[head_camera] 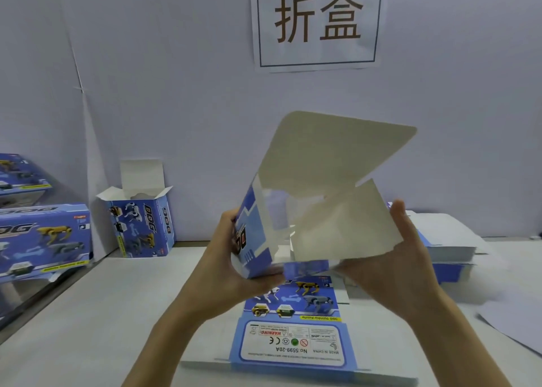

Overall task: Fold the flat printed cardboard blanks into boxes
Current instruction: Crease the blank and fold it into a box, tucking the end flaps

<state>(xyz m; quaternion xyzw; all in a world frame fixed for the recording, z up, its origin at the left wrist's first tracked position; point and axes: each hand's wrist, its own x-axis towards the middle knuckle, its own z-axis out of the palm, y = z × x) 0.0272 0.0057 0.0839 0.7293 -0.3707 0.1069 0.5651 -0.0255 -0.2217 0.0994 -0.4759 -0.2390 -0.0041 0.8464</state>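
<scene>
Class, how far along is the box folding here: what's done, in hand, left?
Done: closed boxes stacked at far left; one upright box by the wall, top flaps open. In hand: left hand and right hand hold a half-formed box, its flaps unfolded. Left: a flat blank on the table below, and a stack of blanks at right.

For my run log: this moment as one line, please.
left hand: grips half-folded box | right hand: holds its flap | flat blank: on table
</scene>
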